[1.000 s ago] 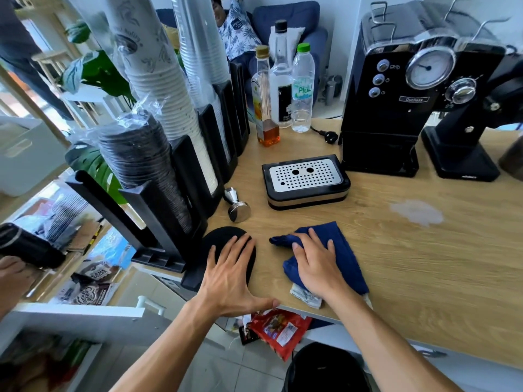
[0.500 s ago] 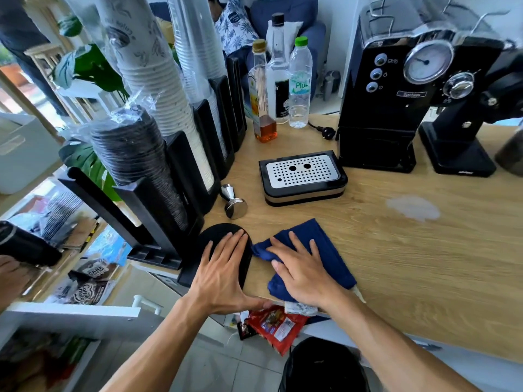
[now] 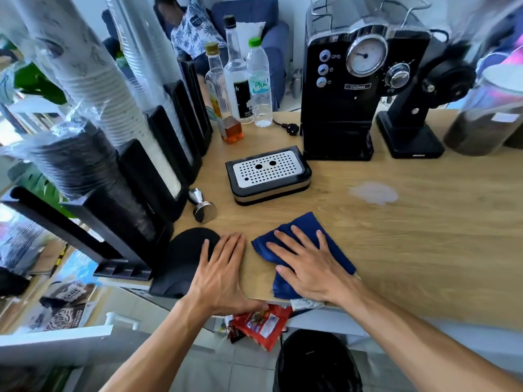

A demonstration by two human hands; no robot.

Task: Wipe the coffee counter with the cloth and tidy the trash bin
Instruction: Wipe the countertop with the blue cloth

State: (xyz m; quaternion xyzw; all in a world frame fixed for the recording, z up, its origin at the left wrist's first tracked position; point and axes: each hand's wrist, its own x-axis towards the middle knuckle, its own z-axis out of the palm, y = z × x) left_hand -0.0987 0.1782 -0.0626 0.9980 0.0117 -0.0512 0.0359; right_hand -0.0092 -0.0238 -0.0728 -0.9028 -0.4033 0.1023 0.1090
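Lower centre: right hand [image 3: 314,267] flat, fingers spread, pressing blue cloth [image 3: 308,227] on worktop [image 3: 424,236]; left hand [image 3: 223,275] flat, open, empty, beside it; pale spill [image 3: 373,192] right of centre.

Cloth [image 3: 308,244] on counter [image 3: 424,236], before drip tray [image 3: 268,172]

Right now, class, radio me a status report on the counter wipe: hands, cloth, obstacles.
Right hand flat on blue cloth, left hand braced on counter. Pale spill unwiped. Drip tray and tamper sit nearby.
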